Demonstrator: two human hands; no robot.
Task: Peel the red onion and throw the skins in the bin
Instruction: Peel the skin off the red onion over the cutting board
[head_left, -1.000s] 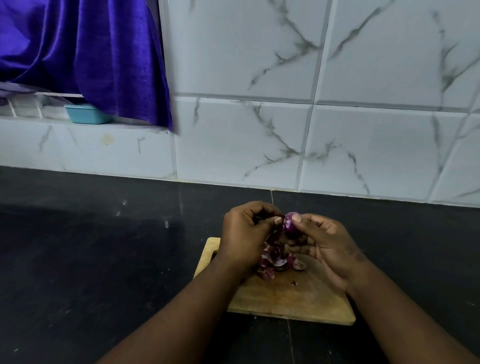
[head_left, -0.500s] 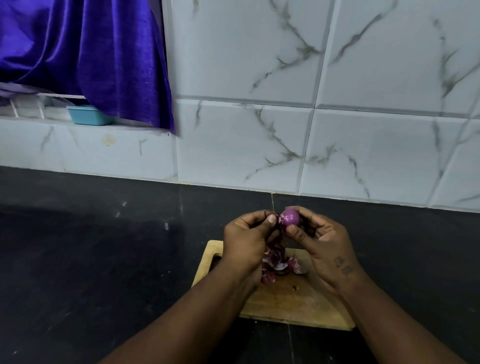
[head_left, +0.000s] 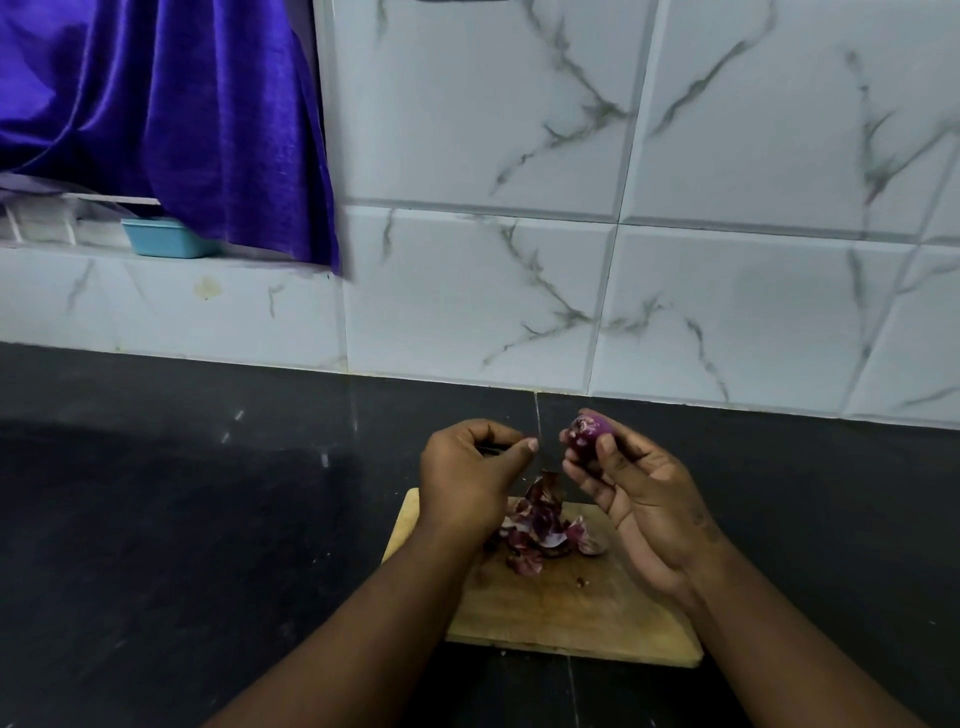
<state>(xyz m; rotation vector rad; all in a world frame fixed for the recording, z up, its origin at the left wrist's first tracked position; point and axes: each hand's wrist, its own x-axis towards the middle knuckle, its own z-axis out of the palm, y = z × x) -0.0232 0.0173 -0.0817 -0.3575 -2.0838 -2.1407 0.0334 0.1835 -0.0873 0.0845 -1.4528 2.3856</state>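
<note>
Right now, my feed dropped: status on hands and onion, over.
Right hand holds red onion. Left hand curled beside it, contents unclear. Skins piled on board. Nothing blocking.

You are seeing a dim, cool-toned view: soft, even light brightens the white tiled wall (head_left: 727, 156) across the upper right. The black worktop (head_left: 156, 519) in the lower left swallows detail, giving back only a faint sheen and a broad darker shadow. The purple curtain (head_left: 182, 104) at upper left shows soft highlights on its folds, the tile lines bow toward the frame edges, and the red onion (head_left: 587, 434) near the centre looks slightly smeared.
</note>
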